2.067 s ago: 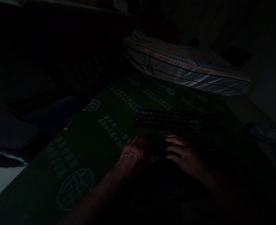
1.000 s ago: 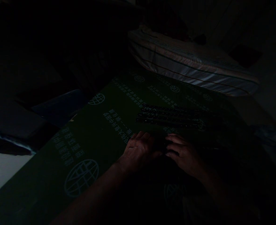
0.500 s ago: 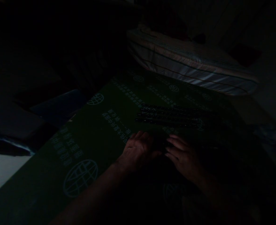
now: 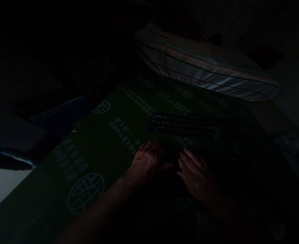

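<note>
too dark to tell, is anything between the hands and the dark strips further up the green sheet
Nothing visible does: only green sheet shows between the left hand, the right hand and the dark strips, though shadow hides detail.

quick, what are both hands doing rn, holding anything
Left hand: open, palm down on the green sheet, nothing visibly gripped.
Right hand: open, fingers stretched flat; too dark to tell what lies under them.
</note>
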The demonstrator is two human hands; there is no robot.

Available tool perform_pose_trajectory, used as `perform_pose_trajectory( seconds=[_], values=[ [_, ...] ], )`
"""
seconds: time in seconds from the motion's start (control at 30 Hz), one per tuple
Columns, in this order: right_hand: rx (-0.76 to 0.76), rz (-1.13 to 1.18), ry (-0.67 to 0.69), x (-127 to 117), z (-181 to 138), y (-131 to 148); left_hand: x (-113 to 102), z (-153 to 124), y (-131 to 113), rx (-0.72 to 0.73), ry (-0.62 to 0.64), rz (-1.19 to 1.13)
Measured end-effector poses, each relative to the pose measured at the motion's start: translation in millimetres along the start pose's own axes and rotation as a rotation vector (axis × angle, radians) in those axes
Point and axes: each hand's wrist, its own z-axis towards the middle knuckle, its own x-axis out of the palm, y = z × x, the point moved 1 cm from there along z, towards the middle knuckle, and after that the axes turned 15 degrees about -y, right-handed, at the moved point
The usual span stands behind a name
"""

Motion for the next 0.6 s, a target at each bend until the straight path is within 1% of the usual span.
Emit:
perform_pose_trajectory(
  seconds=[0.13,0.23,0.4,0.6],
  values=[
    [-0.025,-0.020,0.029,0.1,0.5,-0.2,1.3,-0.7,0.8,0.006,-0.006,-0.002],
    [-0.005,-0.033,0.035,-0.6,-0.3,-0.2,3.2,-1.5,1.9,0.013,-0.024,0.007],
    [0.072,-0.016,-0.046,-3.9,-5.1,0.7,4.1,-1.2,2.5,0.022,-0.026,0.010],
    [0.097,0.021,-0.063,-2.8,-9.5,1.3,1.9,-0.8,1.8,0.006,-0.010,-0.013]
  ],
)
